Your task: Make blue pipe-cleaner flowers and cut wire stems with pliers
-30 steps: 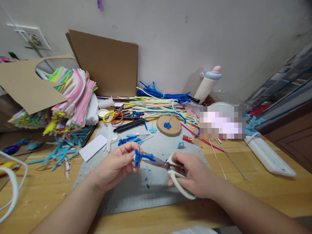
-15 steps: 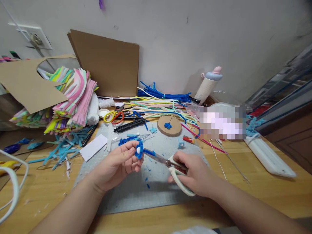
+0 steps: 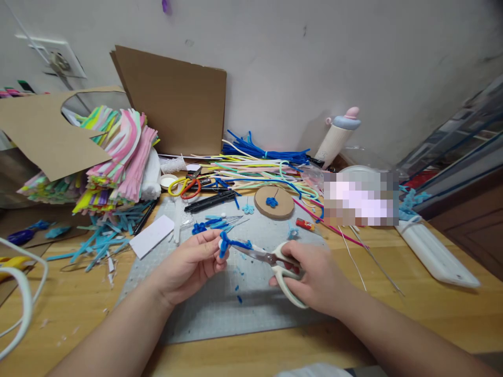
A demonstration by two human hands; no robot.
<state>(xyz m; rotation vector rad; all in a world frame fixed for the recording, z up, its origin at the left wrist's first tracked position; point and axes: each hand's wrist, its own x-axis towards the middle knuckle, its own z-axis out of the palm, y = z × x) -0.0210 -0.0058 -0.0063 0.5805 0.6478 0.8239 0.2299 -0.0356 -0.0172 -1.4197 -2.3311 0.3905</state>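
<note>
Pinched between the thumb and fingers of my left hand (image 3: 200, 262) is a blue pipe-cleaner flower (image 3: 223, 244) with a white centre, seen nearly edge-on. A fuzzy blue stem (image 3: 241, 243) juts from it to the right. My right hand (image 3: 314, 275) has its fingers through the handles of white-handled scissors (image 3: 271, 258). The blades point left, and their tips lie against or very near the stem beside the flower. Blue clippings (image 3: 239, 299) are scattered on the grey cutting mat (image 3: 204, 319) below.
Behind the hands lie a round cardboard disc (image 3: 274, 210) with a blue flower, a light-blue flower (image 3: 248, 208), yellow-and-red scissors (image 3: 184, 186) and loose pipe cleaners (image 3: 255, 175). Pastel bundles (image 3: 118, 157) stand at left. A bottle (image 3: 338, 136) leans by the wall.
The flower has turned from facing me to nearly edge-on, with its stem more visible. The scissors' handles have drawn slightly closer together; both hands stay in nearly the same place.
</note>
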